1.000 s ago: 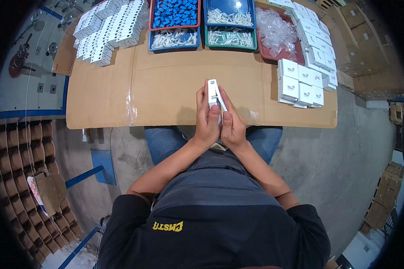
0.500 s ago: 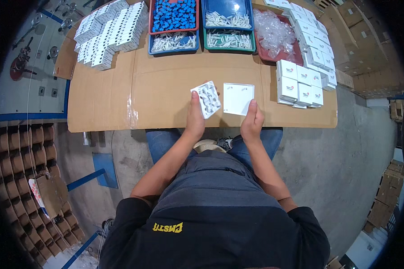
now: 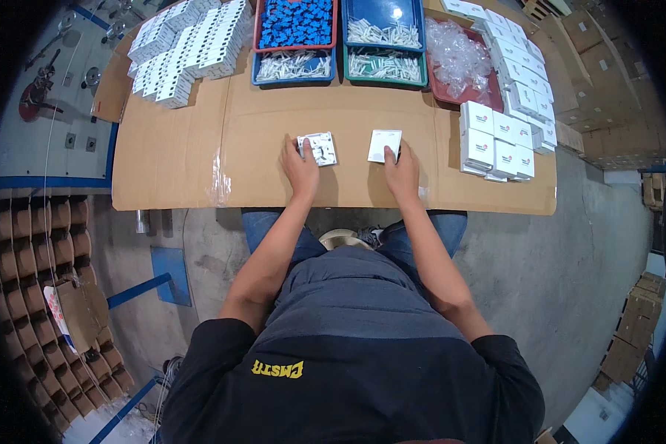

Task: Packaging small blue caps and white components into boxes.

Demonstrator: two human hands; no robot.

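Observation:
In my left hand (image 3: 302,172) is a square white plastic part (image 3: 321,149) with moulded, uneven detail and dark gaps on its upper side. My thumb lies over its left edge, and the fingers curl around that side. A thin white plate (image 3: 382,139), flat and plain on its face, is gripped by my right hand (image 3: 402,174), the thumb on its lower right. A gap of bare cardboard lies between the two parts. Both hands are low over the cardboard-covered table (image 3: 177,163); whether the parts rest on it I cannot tell.
Along the back stand a red tray (image 3: 257,37) of blue pieces, a blue tray (image 3: 256,80) and a green tray (image 3: 385,83) of small white sticks, and another blue tray (image 3: 377,9). Stacked white parts (image 3: 174,63) lie left; clear bags (image 3: 459,55) and white boxes (image 3: 496,140) right.
Both parts have come down toward the table and further apart. My left hand has shifted left with the moulded part, now lying flatter; my right hand has moved slightly left with the plate, which looks tilted.

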